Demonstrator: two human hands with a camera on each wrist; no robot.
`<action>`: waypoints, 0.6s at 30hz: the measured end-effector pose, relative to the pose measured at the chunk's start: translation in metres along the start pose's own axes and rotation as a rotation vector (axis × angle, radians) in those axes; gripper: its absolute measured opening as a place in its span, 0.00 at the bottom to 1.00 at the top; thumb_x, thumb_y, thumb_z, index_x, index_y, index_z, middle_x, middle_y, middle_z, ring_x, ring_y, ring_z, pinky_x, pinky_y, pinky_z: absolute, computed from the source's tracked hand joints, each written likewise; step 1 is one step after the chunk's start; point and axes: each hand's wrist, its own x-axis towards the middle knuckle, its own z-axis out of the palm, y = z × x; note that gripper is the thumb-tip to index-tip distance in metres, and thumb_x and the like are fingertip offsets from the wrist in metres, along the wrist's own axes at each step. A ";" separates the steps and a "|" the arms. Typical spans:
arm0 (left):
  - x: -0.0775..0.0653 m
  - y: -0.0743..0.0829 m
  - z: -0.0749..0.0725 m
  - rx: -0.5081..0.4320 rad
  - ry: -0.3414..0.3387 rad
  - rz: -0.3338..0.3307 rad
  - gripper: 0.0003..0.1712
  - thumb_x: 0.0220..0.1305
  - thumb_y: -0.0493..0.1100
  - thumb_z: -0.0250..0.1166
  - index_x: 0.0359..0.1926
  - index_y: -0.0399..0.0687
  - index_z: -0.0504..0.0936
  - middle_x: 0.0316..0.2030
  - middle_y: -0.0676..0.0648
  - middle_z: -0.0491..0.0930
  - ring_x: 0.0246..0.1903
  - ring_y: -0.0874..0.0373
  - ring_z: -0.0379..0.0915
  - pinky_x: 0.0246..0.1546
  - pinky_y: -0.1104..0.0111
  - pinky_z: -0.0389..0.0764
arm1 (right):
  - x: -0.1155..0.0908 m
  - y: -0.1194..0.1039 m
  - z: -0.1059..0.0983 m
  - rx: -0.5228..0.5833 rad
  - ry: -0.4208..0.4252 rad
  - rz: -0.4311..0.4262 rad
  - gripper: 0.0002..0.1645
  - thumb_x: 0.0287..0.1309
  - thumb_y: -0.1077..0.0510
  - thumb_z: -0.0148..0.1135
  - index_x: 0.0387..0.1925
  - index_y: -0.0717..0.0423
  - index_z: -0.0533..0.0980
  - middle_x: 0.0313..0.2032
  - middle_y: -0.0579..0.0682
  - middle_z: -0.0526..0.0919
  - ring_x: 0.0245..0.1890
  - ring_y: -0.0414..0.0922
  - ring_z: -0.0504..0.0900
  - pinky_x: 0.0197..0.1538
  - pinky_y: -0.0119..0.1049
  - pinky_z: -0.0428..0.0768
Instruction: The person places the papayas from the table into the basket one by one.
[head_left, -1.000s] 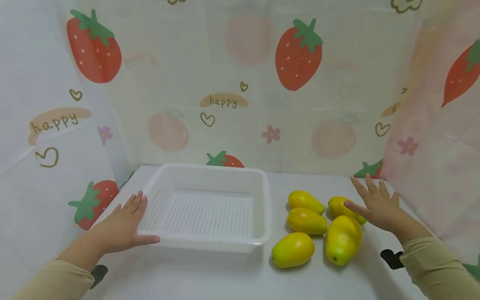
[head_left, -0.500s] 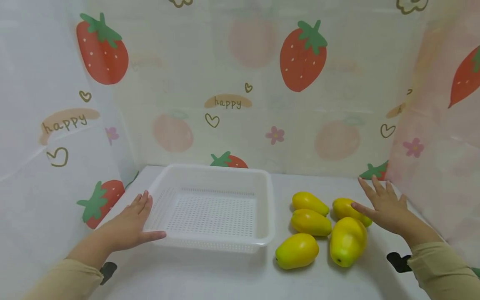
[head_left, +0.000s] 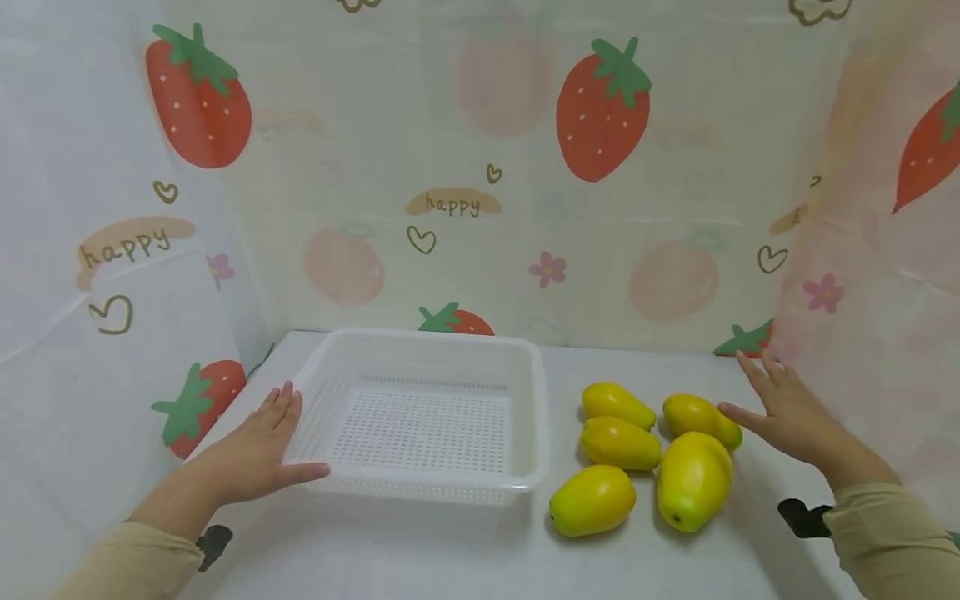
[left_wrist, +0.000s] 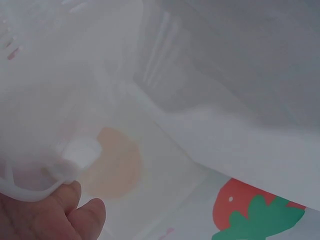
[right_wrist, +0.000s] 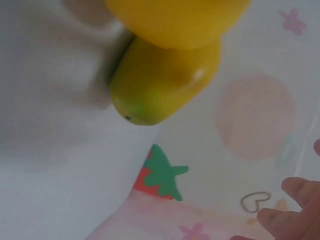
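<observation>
Bench [head_left: 405, 554] w/ white basket [head_left: 420, 481] by back-L corner, 5 yellow fruits [head_left: 621, 443] toward R edge.
Bench top smooth, white. Basket: thin plastic, rounded rect., perforated floor; prob. light, a bit flexy, best taken by opp. sides of rim. L hand [head_left: 251, 454]: fingers straight, thumb wide, touching rim at basket's front-L corner. R hand [head_left: 791, 421]: fingers spread, nothing held, just beside back-R fruit [head_left: 702, 421]; can't tell if touching. Fruits: oblong, papaya-like, glossy, yellow w/ some green; look firm, poss. slippery, wt. unclear but likely OK one-handed, best gripped round the middle. Smallest: dark dot [head_left: 678, 518] on front-R fruit [head_left: 694, 479].
</observation>
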 end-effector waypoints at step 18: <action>0.000 0.002 -0.003 -0.009 -0.013 -0.006 0.69 0.46 0.79 0.51 0.66 0.24 0.43 0.68 0.29 0.36 0.67 0.34 0.30 0.60 0.40 0.46 | 0.004 0.044 0.025 0.433 -0.111 0.154 0.55 0.61 0.39 0.50 0.68 0.50 0.23 0.66 0.74 0.33 0.61 0.76 0.41 0.53 0.72 0.51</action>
